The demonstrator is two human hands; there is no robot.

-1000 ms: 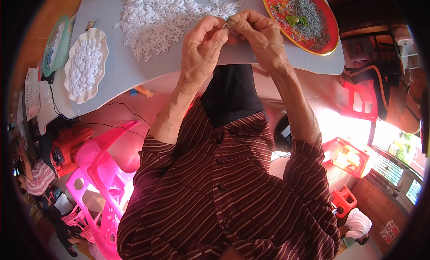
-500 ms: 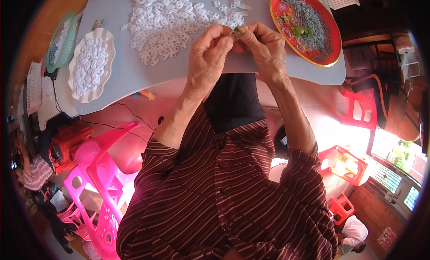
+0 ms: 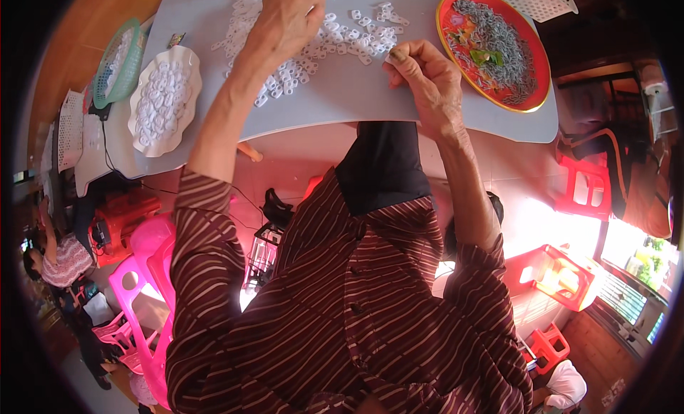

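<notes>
My left hand (image 3: 286, 23) is over the pile of small white oval plastic pieces with holes (image 3: 335, 40), at the table's far side. Its thumb side shows bent, but the fingertips are hidden behind the hand and by the top edge. My right hand (image 3: 429, 83) stays above the front edge of the table, thumb and forefinger pinched together. Between their tips a bit of a small white plastic piece (image 3: 390, 59) shows, mostly covered by the fingers. Right of this hand, a red oval tray with a gold rim (image 3: 545, 79) holds many small grey metal parts and a green-yellow scrap.
A cream wavy-edged dish (image 3: 189, 104) of white pieces sits at the table's left, beside a green mesh basket (image 3: 135, 61). A white perforated basket (image 3: 531, 1) stands at the far right. Below are a pink chair (image 3: 135, 293) and red stools (image 3: 566, 278). Other people appear at both sides.
My two hands were together at the table's front edge. The left has moved away, up and left over the white pile. My right hand has hardly moved and still pinches.
</notes>
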